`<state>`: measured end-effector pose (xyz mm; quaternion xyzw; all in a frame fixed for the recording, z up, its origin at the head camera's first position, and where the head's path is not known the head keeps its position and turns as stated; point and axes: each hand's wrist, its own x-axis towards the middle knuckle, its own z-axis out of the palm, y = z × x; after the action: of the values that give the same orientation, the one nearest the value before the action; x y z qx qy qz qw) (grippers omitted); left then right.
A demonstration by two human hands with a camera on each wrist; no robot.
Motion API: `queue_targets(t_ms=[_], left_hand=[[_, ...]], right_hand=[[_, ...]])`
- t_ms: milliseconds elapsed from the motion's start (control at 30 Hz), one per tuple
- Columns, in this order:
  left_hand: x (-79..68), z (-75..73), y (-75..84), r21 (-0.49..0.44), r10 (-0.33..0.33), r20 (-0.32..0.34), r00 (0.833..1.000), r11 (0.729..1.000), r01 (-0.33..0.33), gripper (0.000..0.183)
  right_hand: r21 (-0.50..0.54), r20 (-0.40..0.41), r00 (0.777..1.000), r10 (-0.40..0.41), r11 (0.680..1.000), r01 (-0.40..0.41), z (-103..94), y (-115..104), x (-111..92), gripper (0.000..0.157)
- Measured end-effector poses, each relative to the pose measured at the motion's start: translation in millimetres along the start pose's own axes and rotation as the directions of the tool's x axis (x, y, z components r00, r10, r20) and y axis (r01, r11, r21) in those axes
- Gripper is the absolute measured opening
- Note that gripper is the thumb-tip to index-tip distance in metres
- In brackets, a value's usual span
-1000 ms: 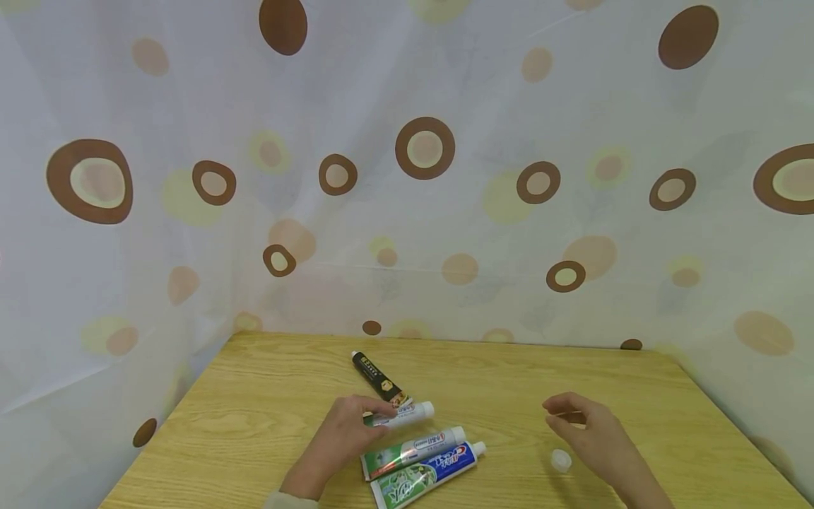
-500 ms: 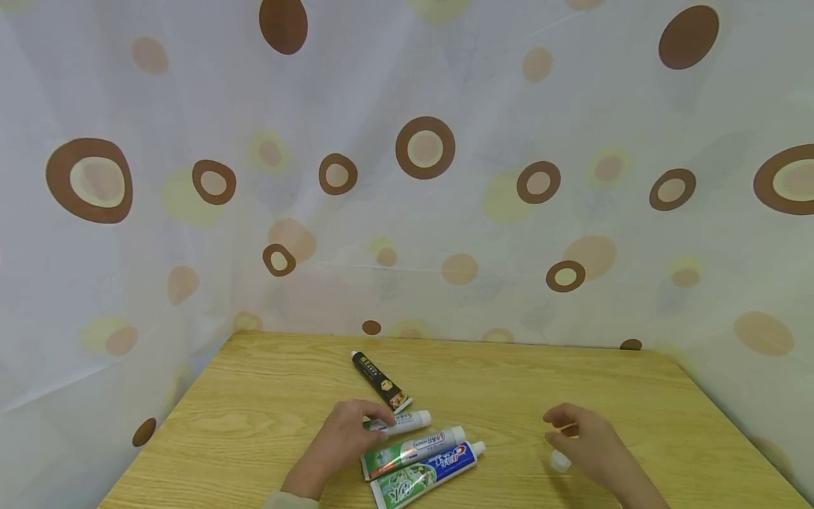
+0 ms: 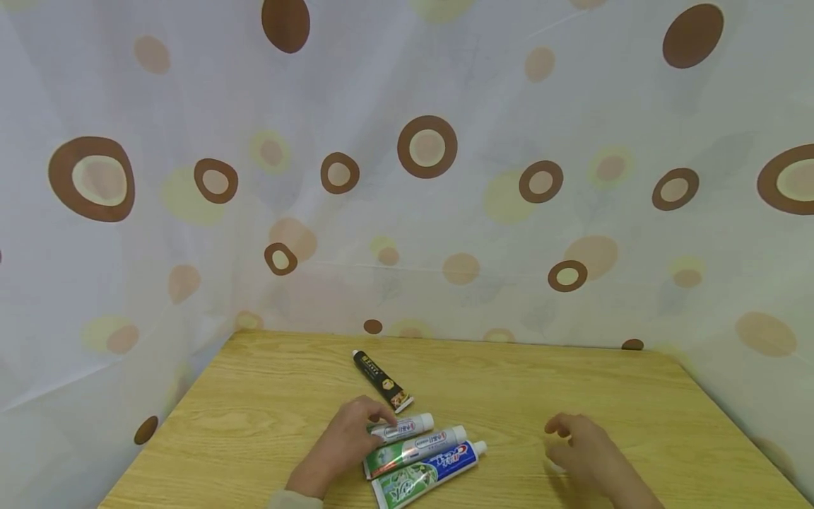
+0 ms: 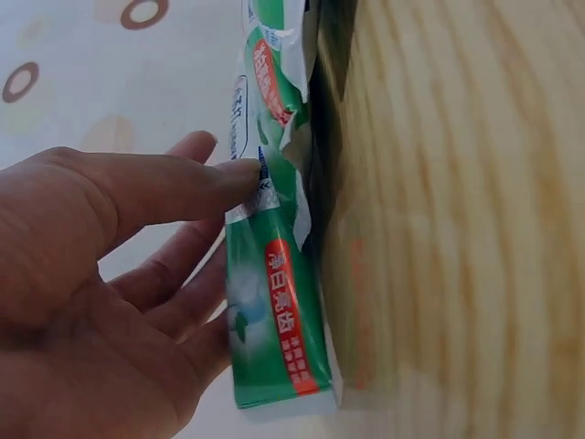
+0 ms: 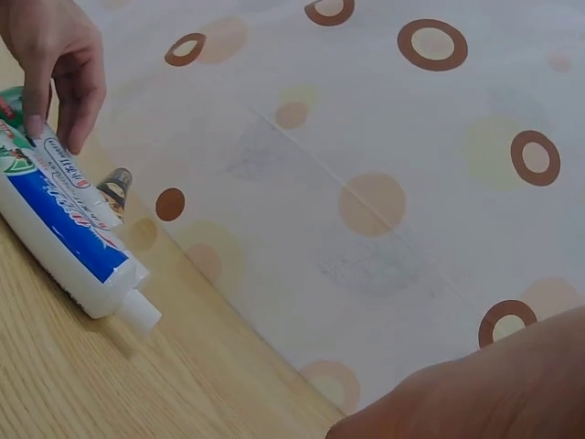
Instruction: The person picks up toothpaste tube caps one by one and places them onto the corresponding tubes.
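Note:
My left hand (image 3: 351, 433) pinches a small white-and-green toothpaste tube (image 3: 413, 424) that lies on the table. In the left wrist view the thumb lies along a green-and-white tube (image 4: 274, 320), with the other fingers behind. Right beside it is a larger silver-and-green toothpaste tube (image 3: 439, 441), and nearest to me a blue-and-green one (image 3: 454, 461) with a white cap. My right hand (image 3: 585, 452) hovers low at the right, fingers loosely bent. A small round white piece (image 3: 555, 467) shows under it, mostly hidden. In the right wrist view only part of the right hand (image 5: 494, 389) appears.
A black toothpaste tube (image 3: 381, 382) lies at an angle farther back, its crimped end close to the left fingertips. The wooden table (image 3: 496, 382) ends at a white curtain (image 3: 490, 233) with brown and yellow dots, which rises behind and on both sides.
My left hand has brought the small tube nearer to me, up against the larger silver-and-green one and away from the black tube. The right hand has lowered toward me, over the white piece.

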<state>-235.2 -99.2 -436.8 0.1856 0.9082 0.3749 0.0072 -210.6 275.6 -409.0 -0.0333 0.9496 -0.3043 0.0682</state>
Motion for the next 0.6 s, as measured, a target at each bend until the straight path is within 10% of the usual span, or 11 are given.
queue_targets(t_ms=[600], left_hand=[[8.3,-11.0,-2.7,-0.112,-0.088,0.029,0.996,0.99,0.09,0.041]], right_hand=[[-0.05,0.004,1.0,0.026,0.998,-0.026,16.4,-5,2,0.039]])
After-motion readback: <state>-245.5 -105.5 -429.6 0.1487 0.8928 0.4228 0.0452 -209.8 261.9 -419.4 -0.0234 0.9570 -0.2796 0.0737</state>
